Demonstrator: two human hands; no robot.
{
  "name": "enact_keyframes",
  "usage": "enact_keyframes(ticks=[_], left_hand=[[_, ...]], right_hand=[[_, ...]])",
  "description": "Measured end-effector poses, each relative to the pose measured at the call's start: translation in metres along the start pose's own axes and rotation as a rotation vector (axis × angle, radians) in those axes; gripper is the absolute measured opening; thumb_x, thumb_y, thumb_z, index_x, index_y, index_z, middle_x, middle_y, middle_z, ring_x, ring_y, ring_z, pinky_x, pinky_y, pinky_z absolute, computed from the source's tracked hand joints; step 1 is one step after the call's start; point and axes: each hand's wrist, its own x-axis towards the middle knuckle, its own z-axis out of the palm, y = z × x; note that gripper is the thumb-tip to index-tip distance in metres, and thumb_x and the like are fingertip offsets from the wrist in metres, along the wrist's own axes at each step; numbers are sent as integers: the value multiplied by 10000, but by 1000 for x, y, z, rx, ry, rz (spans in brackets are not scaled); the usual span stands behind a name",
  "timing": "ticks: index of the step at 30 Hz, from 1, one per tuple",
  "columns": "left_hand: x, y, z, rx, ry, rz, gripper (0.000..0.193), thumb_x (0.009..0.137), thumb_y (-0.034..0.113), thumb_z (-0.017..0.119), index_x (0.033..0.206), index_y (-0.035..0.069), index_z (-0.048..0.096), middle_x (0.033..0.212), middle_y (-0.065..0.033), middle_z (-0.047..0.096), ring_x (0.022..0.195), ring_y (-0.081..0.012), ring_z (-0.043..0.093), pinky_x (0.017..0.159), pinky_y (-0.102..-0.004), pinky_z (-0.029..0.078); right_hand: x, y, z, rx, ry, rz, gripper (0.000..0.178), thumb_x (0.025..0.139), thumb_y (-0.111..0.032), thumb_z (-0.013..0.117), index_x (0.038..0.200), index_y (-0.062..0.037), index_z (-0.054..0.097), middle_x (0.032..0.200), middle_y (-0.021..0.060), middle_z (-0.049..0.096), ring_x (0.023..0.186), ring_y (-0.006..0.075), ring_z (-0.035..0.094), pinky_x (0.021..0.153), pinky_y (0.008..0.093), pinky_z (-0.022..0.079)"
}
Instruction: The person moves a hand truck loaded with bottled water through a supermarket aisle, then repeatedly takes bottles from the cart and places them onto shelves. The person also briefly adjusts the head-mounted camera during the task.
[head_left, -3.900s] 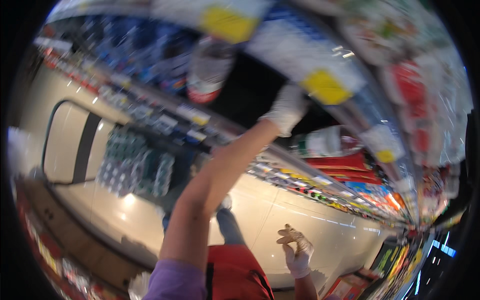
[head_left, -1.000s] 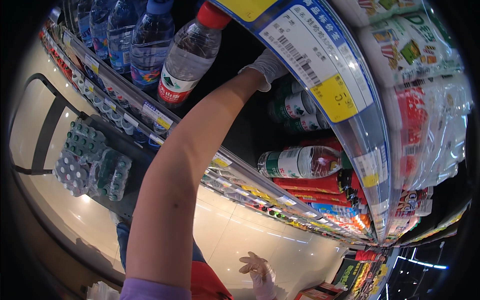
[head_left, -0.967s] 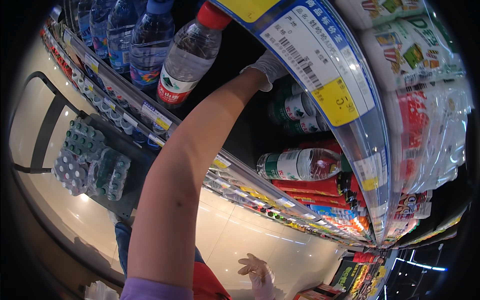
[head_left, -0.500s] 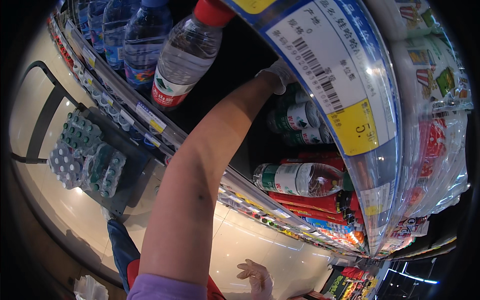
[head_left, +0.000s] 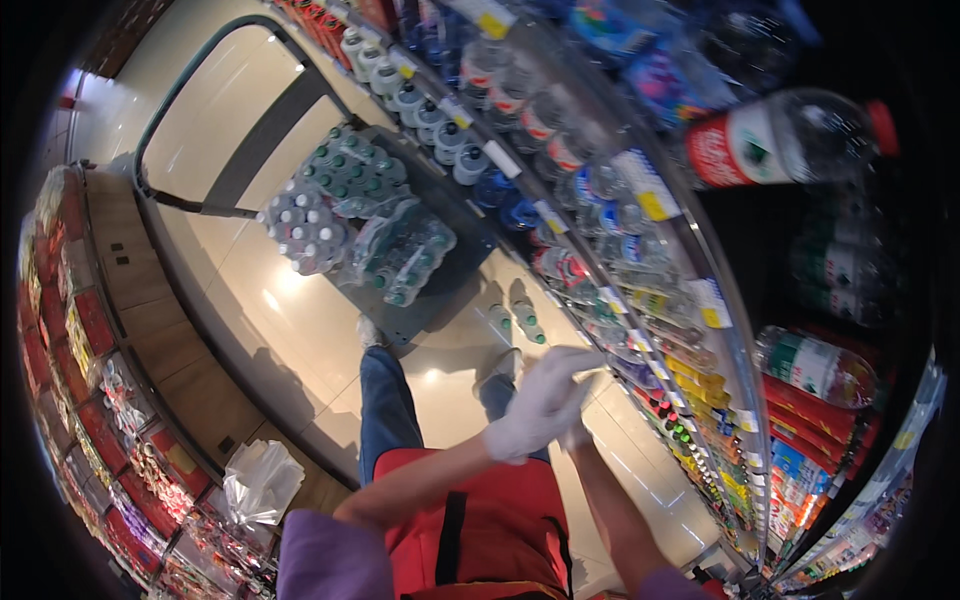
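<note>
In front of my red apron (head_left: 410,510), my white-gloved left hand (head_left: 535,405) is raised. Its fingers point toward the shelf and look stretched out, with nothing visible in them. My right hand (head_left: 576,432) is close behind it, mostly covered by the left, so its fingers are hidden. To the right, on the upper shelf, a clear bottle with a red cap and red-and-white label (head_left: 750,142) lies sideways in view. Farther back are green-labelled bottles (head_left: 835,265), and below them another green-and-white-labelled bottle (head_left: 805,365).
A flat trolley (head_left: 430,320) with a dark handle (head_left: 165,110) carries shrink-wrapped packs of bottles (head_left: 400,250). Two bottles (head_left: 527,322) stand on the floor near my feet. Lower shelves (head_left: 600,290) hold rows of drinks. Packaged goods (head_left: 90,330) and a clear plastic bag (head_left: 260,480) are at left.
My left hand has come out of the upper shelf and down in front of my body. My right hand has moved up beside it. The view has swung toward the trolley and floor.
</note>
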Motion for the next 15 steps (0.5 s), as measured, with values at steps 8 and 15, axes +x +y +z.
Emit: enact_keyframes(ticks=[8,15], left_hand=[[-102,-159,-186,554,59,-598,316,853,30,596,1168,16,576,1135,-196,595,1111,-369,544,951,-413,434],[-90,-320,-272,422,435,-871,331,906,75,538,1223,-16,520,1167,-209,613,1070,-339,593,926,-372,460]], right_hand=[[288,104,157,-768,-65,-465,136,871,-112,586,978,-56,647,1038,143,644,1016,330,593,883,417,485],[349,133,224,-1218,-808,-219,360,815,-346,603,1036,-72,681,1090,190,650,1012,373,619,886,451,489]])
